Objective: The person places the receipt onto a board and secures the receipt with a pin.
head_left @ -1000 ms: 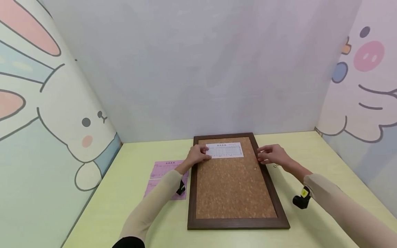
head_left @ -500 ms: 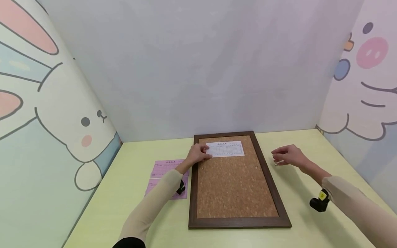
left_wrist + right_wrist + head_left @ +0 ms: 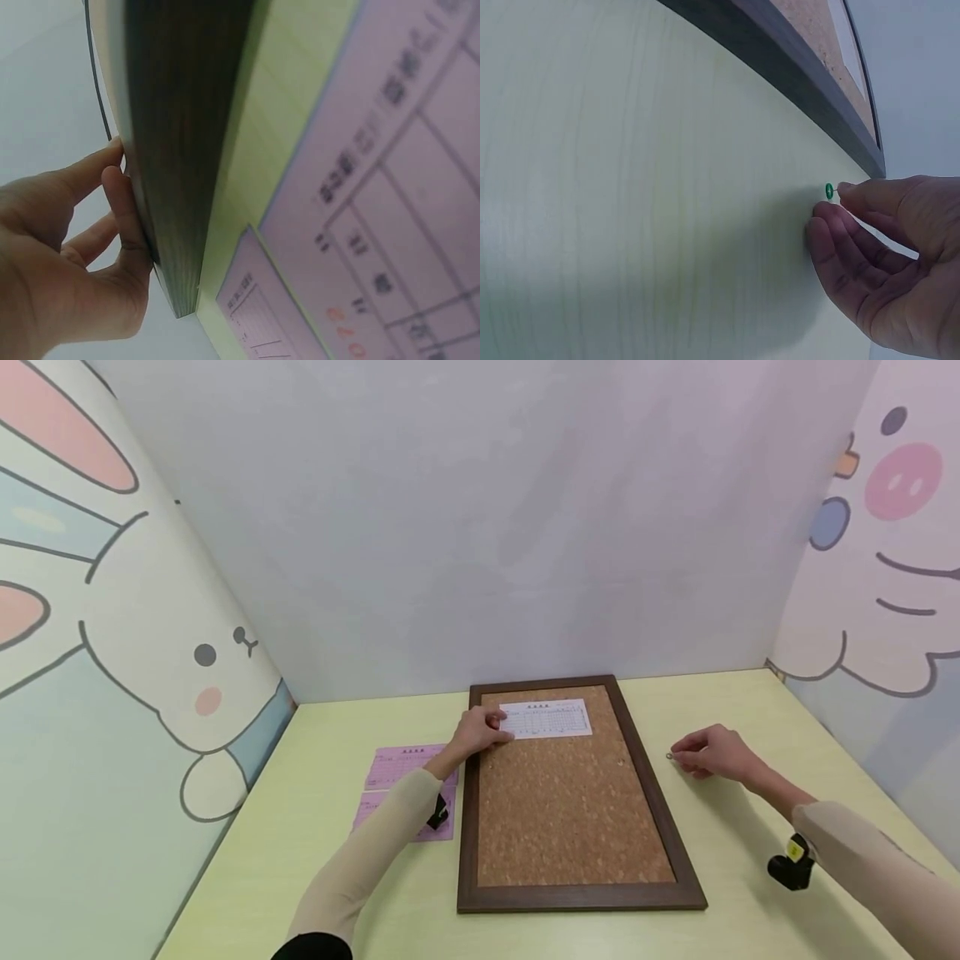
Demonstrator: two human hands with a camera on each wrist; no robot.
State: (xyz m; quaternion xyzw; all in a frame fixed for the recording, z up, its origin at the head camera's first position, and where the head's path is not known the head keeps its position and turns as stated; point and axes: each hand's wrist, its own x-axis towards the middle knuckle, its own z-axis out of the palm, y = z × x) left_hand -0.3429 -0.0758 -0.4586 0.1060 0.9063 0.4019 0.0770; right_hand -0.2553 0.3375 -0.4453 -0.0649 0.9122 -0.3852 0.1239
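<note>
Tabletop (image 3: 315, 827): pale yellow-green, w/ cartoon panels on both sides & a plain wall behind.

Cork board (image 3: 570, 810) in a dark wood frame lies flat mid-tabletop, long side running away from the person. Flat is prob. so paper can be laid on it & pressed down w/o slipping.

Two pink forms (image 3: 397, 793) lie on the tabletop just left of the frame, partly under the left forearm; the left wrist view shows their printed grid close up (image 3: 390, 247). They look parked within reach of that hand.

White form (image 3: 545, 720) sits across the far end of the cork, square to the frame.

Left hand (image 3: 480, 735) rests at the frame's far left corner, fingertips on the white form's left edge. In the wrist view the fingers (image 3: 124, 217) are curled against the frame edge, thumb on the other side, so it's gripping the frame there while pinning the sheet; judged: keeps the paper from shifting.

Right hand (image 3: 712, 753) is on the tabletop right of the board, apart from the frame. Thumb & forefinger (image 3: 855, 191) are closed in a pinch at a small green pushpin (image 3: 829, 191), other fingers loosely curled below. The pin is at the tabletop surface, near the frame's right rail but not touching it. Can't tell if it's lifted clear yet. In the head view the pin (image 3: 670, 757) is only a speck at the fingertips.
</note>
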